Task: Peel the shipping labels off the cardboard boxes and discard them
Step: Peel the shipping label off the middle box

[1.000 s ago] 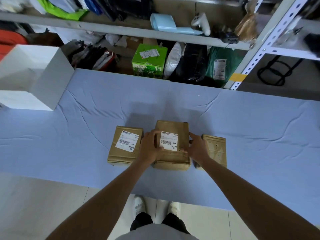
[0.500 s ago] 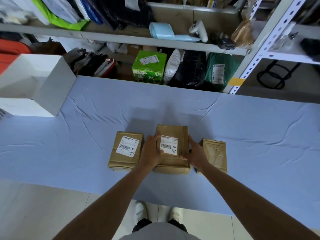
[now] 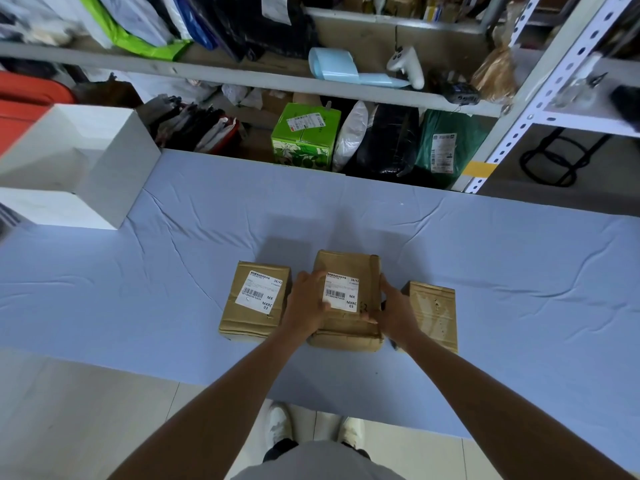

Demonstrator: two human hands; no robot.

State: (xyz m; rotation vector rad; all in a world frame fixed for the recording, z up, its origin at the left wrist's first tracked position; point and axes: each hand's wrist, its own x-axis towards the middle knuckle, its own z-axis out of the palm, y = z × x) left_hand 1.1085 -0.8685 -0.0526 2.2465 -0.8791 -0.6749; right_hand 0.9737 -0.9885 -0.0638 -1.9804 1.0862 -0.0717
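Three brown cardboard boxes stand in a row near the front edge of the blue-covered table. The middle box carries a white shipping label. My left hand grips its left side, thumb at the label's left edge. My right hand grips its right side, thumb near the label's lower right corner. The left box has its own white label. The right box shows bare, scuffed cardboard on top, with no label visible.
A white open box sits at the table's far left. Behind the table, metal shelving holds bags, a green carton and packages. My white shoes show on the tiled floor below the table's front edge.
Both hands have stayed on the middle box, the thumbs shifting slightly toward its label. The view has tilted a little, so the boxes sit lower in the frame.
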